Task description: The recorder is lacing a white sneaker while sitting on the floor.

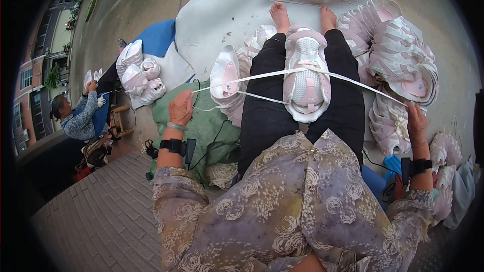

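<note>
A white and pink shoe upper (305, 95) rests across my thighs, its lace side facing up. A white shoelace (353, 80) comes out of it and stretches nearly straight to both sides. My left hand (180, 106) is closed on one end, out over a green cloth, and a thinner loose stretch of lace hangs between it and the shoe. My right hand (417, 123) is closed on the other end, beside stacked shoe uppers. Both arms are spread wide, with the shoe between them. Exactly how the fingers pinch the lace is hard to see.
Stacked shoe uppers (403, 60) lie to my right, and others (225, 73) to the left of my leg. A white sheet (217, 15) spreads under my bare feet. The green cloth (166, 111) lies on the left. Farther left, another person (80, 113) sits holding shoes.
</note>
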A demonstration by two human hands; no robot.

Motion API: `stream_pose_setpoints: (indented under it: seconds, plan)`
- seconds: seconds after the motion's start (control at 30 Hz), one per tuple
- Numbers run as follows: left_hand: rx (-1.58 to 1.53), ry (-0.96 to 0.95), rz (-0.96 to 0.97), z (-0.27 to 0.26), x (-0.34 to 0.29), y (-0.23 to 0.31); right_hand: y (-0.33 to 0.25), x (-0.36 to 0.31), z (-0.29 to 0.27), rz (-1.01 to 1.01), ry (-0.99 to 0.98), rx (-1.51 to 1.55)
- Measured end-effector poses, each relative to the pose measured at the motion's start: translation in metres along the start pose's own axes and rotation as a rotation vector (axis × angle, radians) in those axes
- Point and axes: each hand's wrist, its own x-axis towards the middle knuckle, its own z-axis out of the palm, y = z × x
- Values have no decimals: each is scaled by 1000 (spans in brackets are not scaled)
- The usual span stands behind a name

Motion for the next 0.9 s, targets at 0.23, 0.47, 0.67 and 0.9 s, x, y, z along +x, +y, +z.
stream_pose_setpoints:
  seconds: [0.23, 0.47, 0.67, 0.9]
  plan:
    - [203, 96, -109, -65, -46, -89, 162, -118, -41, 403, -96, -275]
    - [322, 90, -427, -124, -45, -142, 203, -142, -81, 639, 171, -50]
    - [-495, -88, -877, -53, -13, -47, 26, -16, 14, 1104, -198, 957]
    - [-1179, -902, -615, 24, 47, 161, -167, 118, -4, 824, -542, 1633]
